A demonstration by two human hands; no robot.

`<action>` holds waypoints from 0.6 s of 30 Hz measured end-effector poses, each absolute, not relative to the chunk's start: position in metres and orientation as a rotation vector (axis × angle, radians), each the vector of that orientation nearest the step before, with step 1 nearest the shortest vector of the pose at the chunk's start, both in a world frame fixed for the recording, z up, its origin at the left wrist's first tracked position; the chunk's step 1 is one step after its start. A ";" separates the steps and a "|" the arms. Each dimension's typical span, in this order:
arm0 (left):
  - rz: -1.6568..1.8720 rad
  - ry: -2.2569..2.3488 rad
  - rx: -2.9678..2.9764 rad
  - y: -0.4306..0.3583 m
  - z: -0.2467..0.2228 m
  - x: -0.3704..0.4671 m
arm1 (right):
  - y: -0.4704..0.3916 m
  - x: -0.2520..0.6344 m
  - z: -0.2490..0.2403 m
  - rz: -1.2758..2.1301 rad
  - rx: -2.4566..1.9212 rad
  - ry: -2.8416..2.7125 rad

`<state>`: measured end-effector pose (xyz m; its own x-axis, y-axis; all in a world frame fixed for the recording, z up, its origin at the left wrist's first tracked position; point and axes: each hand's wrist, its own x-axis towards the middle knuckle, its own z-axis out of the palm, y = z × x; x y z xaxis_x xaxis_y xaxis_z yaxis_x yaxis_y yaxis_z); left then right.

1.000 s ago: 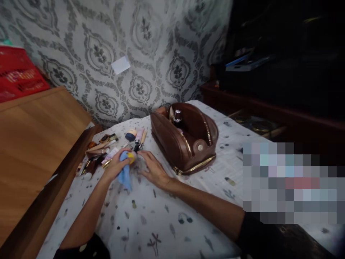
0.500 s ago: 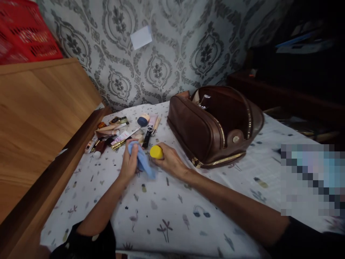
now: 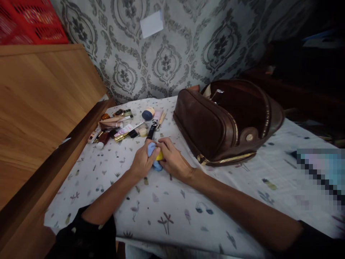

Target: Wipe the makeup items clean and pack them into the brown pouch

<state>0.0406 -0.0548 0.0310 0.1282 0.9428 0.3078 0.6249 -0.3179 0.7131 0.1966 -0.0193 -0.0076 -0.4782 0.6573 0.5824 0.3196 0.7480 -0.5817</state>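
Note:
In the head view my left hand (image 3: 142, 160) is closed on a crumpled light blue cloth (image 3: 157, 166). The cloth presses against a small container with a yellow cap (image 3: 160, 155), which my right hand (image 3: 175, 160) grips from the other side. Fingers cover most of the container, so its exact kind is hidden. Both hands meet above the patterned white tablecloth (image 3: 151, 216). Just beyond them lies a tube with a black cap (image 3: 151, 132). To the right of my hands stands a brown cosmetic bag (image 3: 199, 122), unzipped, with a shiny item in its mouth.
Several cosmetics lie in a group at the back left, including a gold tube (image 3: 121, 137) and a round dark blue-lidded jar (image 3: 147, 114). A wooden panel (image 3: 51, 108) borders the left side, with a red basket (image 3: 37, 21) above it. A blurred-out object (image 3: 323, 172) lies at the right.
My hands have come together; the cloth, held apart from the yellow-capped container before, now wraps against it. The camera view has shifted slightly, moving the bag rightward in the picture.

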 end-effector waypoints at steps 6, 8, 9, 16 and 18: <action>1.245 1.473 1.743 -0.047 0.027 0.037 | -0.022 0.197 -0.002 0.692 -0.733 -1.896; 1.283 1.505 1.689 -0.046 0.026 0.036 | -0.024 0.198 -0.001 0.799 -0.764 -1.839; 1.297 1.524 1.665 -0.046 0.026 0.036 | -0.025 0.199 -0.001 0.865 -0.784 -1.806; 1.358 1.353 1.850 -0.049 0.029 0.029 | -0.026 0.202 0.009 1.334 -0.930 -1.646; 1.317 1.144 2.133 -0.050 0.028 0.028 | -0.025 0.203 0.012 1.458 -0.903 -1.593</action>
<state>0.0277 -0.0496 0.0277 0.2278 0.7990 0.5565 0.4387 -0.5944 0.6740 0.2029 -0.0247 0.0122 -0.4439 0.8924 0.0813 -0.0022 0.0896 -0.9960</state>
